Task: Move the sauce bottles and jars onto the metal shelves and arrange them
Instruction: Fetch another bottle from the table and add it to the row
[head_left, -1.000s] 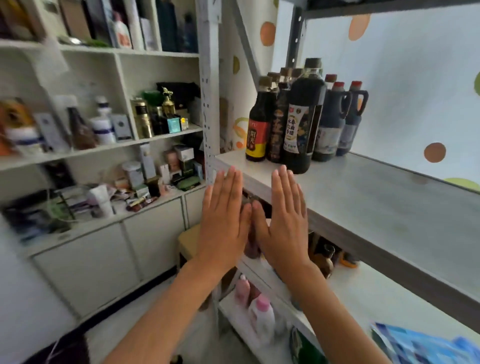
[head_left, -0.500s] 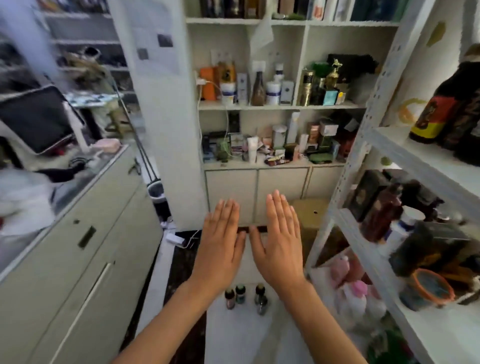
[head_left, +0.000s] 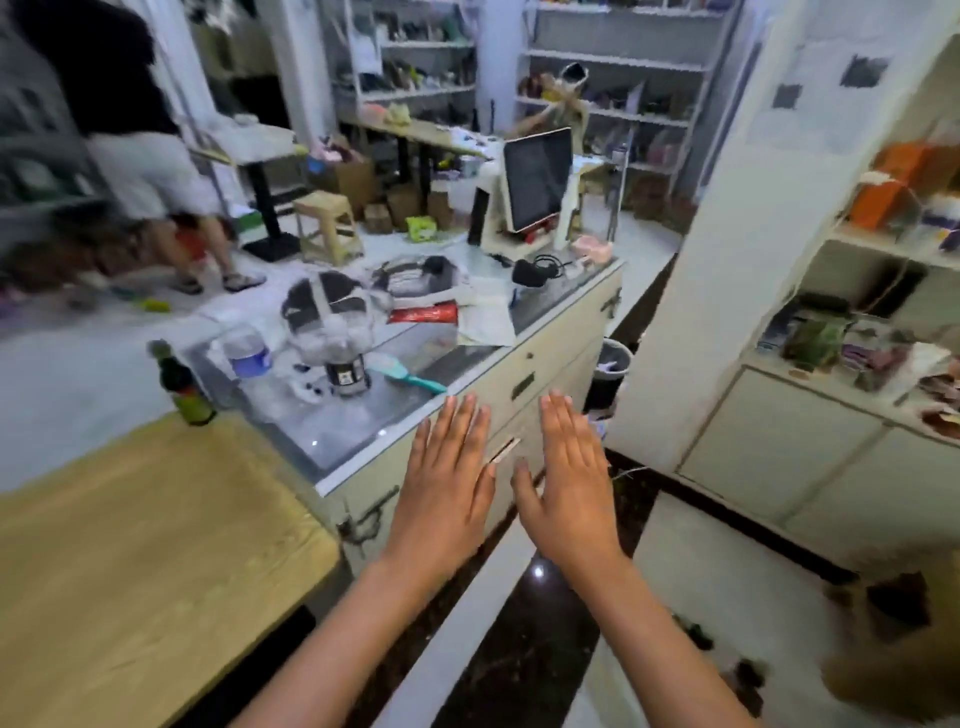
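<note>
Hands hover in front of the worktop (head_left: 550, 338), a pale cabinet with a glass top: the left hand (head_left: 447, 483) and right hand (head_left: 571, 478) both have a spread grip, fingers straight, palms down, holding nothing. One dark sauce bottle (head_left: 182, 387) with a green label stands upright at the near-left corner of that worktop, beside a wooden table (head_left: 145, 551); a dark jar (head_left: 347, 371) stands further in on the glass. No metal shelves holding sauces show here, so at least these items appear left to carry. Progress cannot be judged beyond that.
</note>
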